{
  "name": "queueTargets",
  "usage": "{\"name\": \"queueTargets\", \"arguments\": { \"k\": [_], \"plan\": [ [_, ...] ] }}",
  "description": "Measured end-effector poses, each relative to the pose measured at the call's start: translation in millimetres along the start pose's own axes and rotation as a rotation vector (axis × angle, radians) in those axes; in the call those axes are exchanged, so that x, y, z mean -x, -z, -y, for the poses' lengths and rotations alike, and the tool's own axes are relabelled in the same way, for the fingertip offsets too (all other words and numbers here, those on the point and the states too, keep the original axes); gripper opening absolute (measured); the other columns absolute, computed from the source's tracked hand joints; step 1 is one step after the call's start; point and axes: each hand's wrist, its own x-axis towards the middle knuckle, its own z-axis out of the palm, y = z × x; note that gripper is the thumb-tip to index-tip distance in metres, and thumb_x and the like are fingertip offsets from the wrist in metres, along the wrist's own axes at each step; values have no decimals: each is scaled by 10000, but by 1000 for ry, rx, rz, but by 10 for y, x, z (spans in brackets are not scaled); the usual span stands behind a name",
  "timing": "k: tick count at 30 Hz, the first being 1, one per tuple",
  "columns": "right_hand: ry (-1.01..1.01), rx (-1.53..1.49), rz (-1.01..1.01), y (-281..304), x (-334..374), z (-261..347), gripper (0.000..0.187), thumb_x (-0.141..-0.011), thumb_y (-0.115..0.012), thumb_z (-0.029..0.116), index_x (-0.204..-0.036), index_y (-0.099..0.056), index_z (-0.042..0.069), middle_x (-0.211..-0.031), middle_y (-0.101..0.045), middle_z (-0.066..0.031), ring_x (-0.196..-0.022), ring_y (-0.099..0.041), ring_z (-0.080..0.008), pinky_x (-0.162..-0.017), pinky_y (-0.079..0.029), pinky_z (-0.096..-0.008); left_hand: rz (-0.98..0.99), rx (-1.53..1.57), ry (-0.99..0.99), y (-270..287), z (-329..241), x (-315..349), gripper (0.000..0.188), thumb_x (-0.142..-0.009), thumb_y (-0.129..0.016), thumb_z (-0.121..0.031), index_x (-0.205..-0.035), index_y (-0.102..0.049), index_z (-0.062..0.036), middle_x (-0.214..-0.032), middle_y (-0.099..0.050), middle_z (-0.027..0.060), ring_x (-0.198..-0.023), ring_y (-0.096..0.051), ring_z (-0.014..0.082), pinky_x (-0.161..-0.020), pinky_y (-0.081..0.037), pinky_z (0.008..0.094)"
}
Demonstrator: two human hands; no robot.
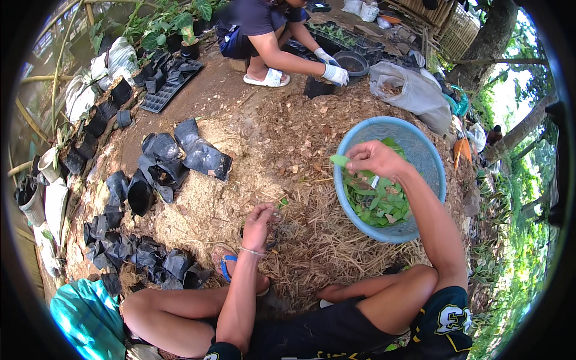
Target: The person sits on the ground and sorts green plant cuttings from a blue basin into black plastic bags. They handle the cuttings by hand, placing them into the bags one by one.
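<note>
My right hand is above the blue plastic basket, its fingers pinching a green leaf. Inside the basket lies a heap of green leaves, with a small whitish piece among them. My left hand hovers over the straw-covered ground in front of me, fingers curled together. A bit of green shows just beyond its fingertips, but I cannot make out whether the hand holds anything.
Black plastic grow bags lie to the left, with more of them nearer me. A gloved person crouches ahead beside a black pot. A whitish sack stands beyond the basket. A seedling tray rests at far left.
</note>
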Motion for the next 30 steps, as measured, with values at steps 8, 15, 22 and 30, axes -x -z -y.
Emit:
{"name": "queueTargets", "arguments": {
  "k": [8, 15, 22, 30],
  "plan": [
    [62, 246, 284, -908, -19, 287, 320, -867, -862, 189, -1099, -723, 18, -871, -786, -38, -783, -642, -72, -707, -480, -274, 167, -49, -250, -374, -263, 360, 327, -1001, -704, -117, -1302, -608, -33, -1132, -714, 54, -934, -666, 111, -754, -525, 243],
    [45, 149, 225, -1092, 38, 403, 314, -921, -814, 200, -1127, -708, -11, -893, -769, -53, -763, -664, -119, -759, -532, -304, 116, 115, -322, -330, -303, 419, 191, -998, -686, -40, -1181, -643, -7, -1006, -711, 55, -835, -668, 116, -728, -542, 246],
    [130, 239, 1, -986, -60, 236, 232, -955, -729, 127, -1137, -710, -14, -1057, -743, -79, -901, -678, -129, -821, -549, -316, -44, 266, -388, -186, -346, 328, 116, -1011, -663, -31, -1126, -649, -24, -944, -707, 33, -784, -636, 92, -668, -515, 230],
    [181, 32, 119, -1175, -23, 252, 372, -930, -798, 163, -1232, -661, -6, -1042, -741, -76, -916, -678, -113, -804, -550, -283, -35, 270, -376, -219, -272, 298, 142, -996, -674, -12, -1134, -649, -38, -961, -705, 35, -807, -651, 99, -674, -527, 234]
  ]
}}
